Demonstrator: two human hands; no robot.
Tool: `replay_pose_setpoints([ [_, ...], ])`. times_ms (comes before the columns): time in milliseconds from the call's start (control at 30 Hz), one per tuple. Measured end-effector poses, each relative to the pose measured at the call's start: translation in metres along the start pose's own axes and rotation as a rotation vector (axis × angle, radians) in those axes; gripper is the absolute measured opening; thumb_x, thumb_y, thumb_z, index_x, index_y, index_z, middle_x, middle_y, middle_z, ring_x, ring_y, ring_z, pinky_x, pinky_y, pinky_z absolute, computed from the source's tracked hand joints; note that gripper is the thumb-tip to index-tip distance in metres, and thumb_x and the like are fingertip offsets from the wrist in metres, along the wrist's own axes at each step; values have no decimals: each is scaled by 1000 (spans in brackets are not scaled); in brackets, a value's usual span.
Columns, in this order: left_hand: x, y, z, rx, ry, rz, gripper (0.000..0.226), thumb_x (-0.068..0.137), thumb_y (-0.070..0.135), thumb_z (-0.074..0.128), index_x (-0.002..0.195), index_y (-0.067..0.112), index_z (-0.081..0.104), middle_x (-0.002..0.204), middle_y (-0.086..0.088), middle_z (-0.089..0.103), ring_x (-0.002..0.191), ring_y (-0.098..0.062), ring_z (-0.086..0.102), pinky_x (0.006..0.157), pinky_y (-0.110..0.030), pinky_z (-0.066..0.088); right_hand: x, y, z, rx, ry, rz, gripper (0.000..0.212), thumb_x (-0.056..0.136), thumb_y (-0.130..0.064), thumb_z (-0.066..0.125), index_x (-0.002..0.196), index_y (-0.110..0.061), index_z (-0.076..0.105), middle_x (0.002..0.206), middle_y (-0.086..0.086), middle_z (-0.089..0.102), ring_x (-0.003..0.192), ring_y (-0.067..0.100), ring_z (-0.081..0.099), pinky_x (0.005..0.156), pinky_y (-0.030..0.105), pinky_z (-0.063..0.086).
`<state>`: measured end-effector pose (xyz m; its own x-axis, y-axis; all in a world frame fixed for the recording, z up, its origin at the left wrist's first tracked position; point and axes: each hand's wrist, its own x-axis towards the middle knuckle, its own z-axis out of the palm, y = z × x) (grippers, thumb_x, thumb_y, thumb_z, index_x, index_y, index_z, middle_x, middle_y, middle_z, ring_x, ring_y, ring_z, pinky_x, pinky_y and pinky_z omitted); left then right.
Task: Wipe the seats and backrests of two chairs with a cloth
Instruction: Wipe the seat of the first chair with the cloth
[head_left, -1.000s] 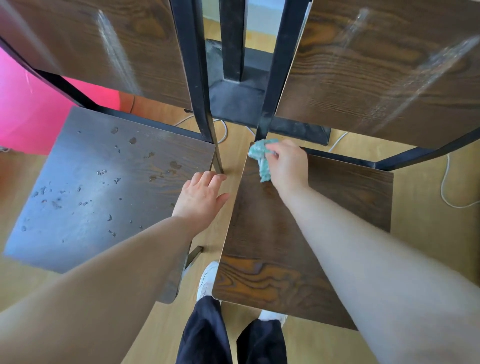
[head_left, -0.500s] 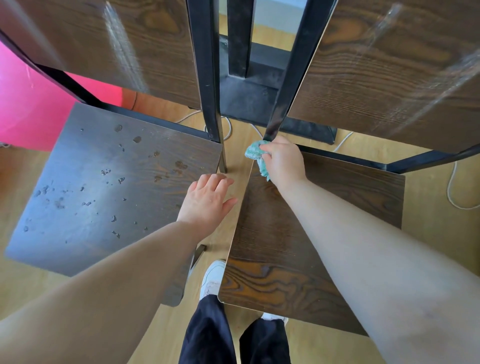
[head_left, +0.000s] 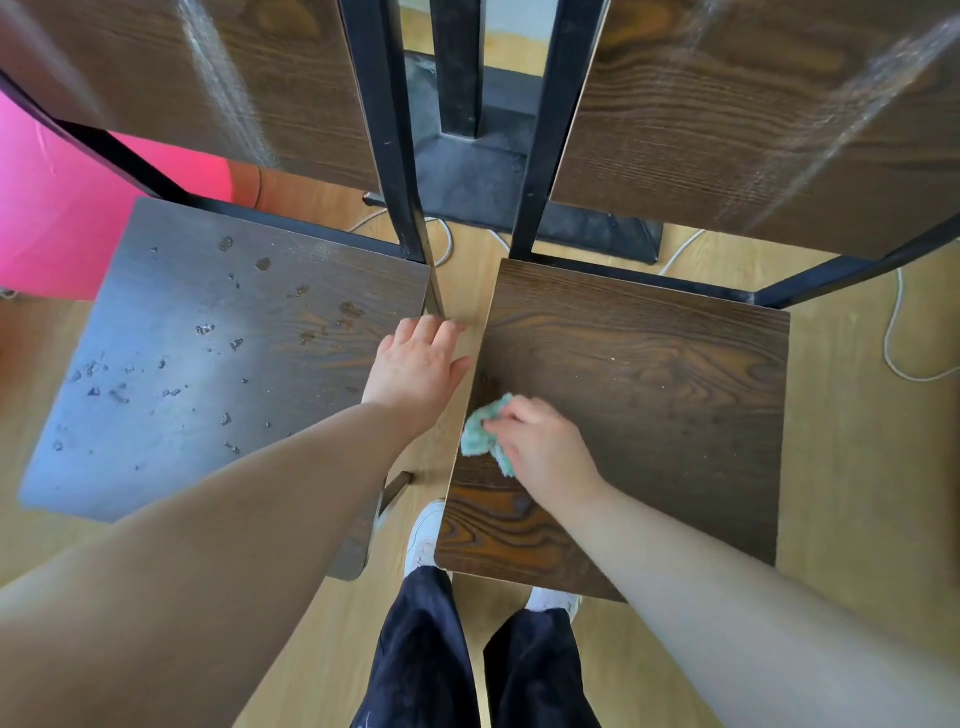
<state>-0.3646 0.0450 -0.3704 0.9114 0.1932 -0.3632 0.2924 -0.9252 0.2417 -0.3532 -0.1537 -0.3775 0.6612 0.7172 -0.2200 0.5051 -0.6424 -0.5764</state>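
Observation:
Two dark wood chairs with black metal frames stand side by side below me. The left seat (head_left: 218, 364) carries scattered water drops and specks. The right seat (head_left: 649, 395) looks dry and plain. My right hand (head_left: 545, 447) presses a crumpled green cloth (head_left: 480, 431) onto the right seat near its left edge. My left hand (head_left: 418, 364) lies flat with fingers spread on the right edge of the left seat. The left backrest (head_left: 218, 88) and right backrest (head_left: 753, 109) show pale streaks.
A black table pedestal and base (head_left: 483, 171) stands behind the chairs. White cables (head_left: 898, 332) run over the pale wood floor. Something pink (head_left: 57, 228) fills the left edge. My dark trousers and white shoes (head_left: 426, 535) are between the chairs' front edges.
My right hand has dragged the cloth from the back left corner of the right seat towards me along its left edge. My left hand has stayed on the left seat.

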Motion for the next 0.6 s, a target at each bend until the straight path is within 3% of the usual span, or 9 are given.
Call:
replay_pose_setpoints([
  [133,7,14,-3,40,-7,-17,51,104,45,38,149,22,34,143,-6,44,132,-30,38,106,-45,37,-64,-17,22,59,-132,-11,23,82,-21,73,104,-18,73,98,-4,62,88,14,55,73,29,55],
  [300,26,37,1,89,-15,-22,59,100,54,43,150,22,34,143,-7,45,131,-31,39,105,-45,37,-119,-29,43,203,-177,84,25,87,-21,69,111,-19,71,99,-9,58,93,6,53,80,31,56],
  [433,41,56,10,53,24,-39,62,99,53,46,151,23,32,147,-8,40,133,-32,37,107,-46,35,-112,-15,27,253,-86,65,24,91,-12,61,111,-14,74,103,-2,64,95,16,59,83,25,49],
  [600,52,58,12,75,32,10,63,100,50,48,155,27,28,163,-1,21,142,-29,27,112,-46,30,-48,41,-45,191,231,194,19,86,-6,68,102,-11,77,94,1,66,81,11,59,74,15,41],
])
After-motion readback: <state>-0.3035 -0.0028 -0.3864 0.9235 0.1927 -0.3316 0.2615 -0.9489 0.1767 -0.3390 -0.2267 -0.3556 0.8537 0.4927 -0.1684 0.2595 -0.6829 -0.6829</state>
